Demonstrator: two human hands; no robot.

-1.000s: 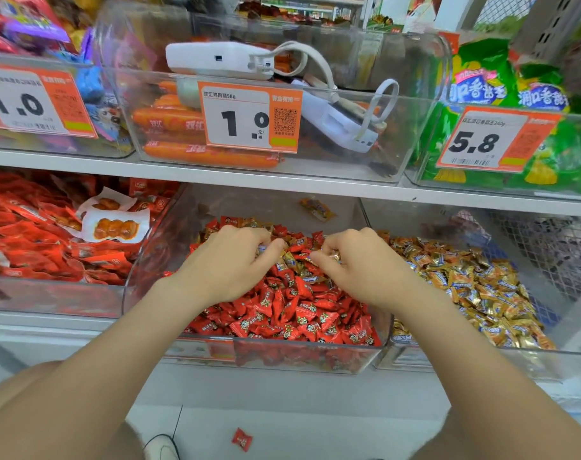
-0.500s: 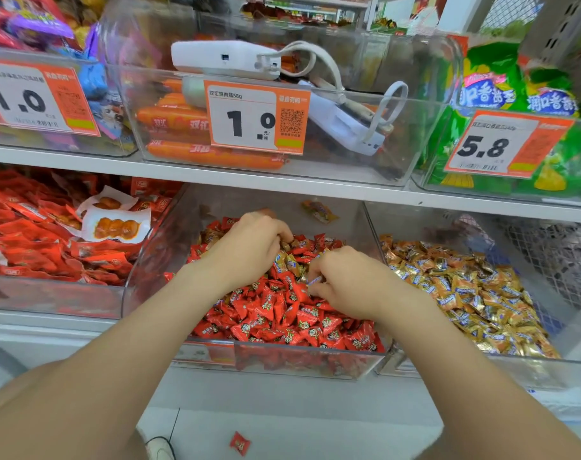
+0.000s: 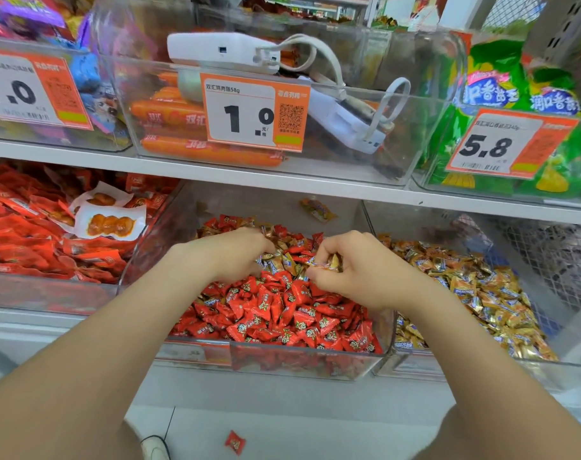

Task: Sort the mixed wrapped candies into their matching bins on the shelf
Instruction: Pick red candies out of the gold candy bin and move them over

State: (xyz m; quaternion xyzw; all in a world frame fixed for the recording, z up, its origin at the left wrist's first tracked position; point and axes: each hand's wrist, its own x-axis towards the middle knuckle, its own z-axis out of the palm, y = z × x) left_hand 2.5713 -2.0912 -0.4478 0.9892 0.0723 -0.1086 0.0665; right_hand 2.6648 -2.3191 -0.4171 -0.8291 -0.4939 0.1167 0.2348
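Red wrapped candies (image 3: 276,313) are lying heaped in a clear middle bin (image 3: 276,363) on the shelf, directly beneath both hands, with gold wrapped candies (image 3: 282,260) showing mixed in at the back of the heap between the hands. One gold candy (image 3: 329,263) is sitting pinched at the fingertips of the right hand (image 3: 358,270). More gold candies (image 3: 475,293) are filling the neighbouring bin (image 3: 415,366) just right of that hand. The left hand (image 3: 236,252) is resting curled on the pile.

shelf edge (image 3: 282,182) low over centre bin (image 3: 302,361), front open w/ both hands inside.
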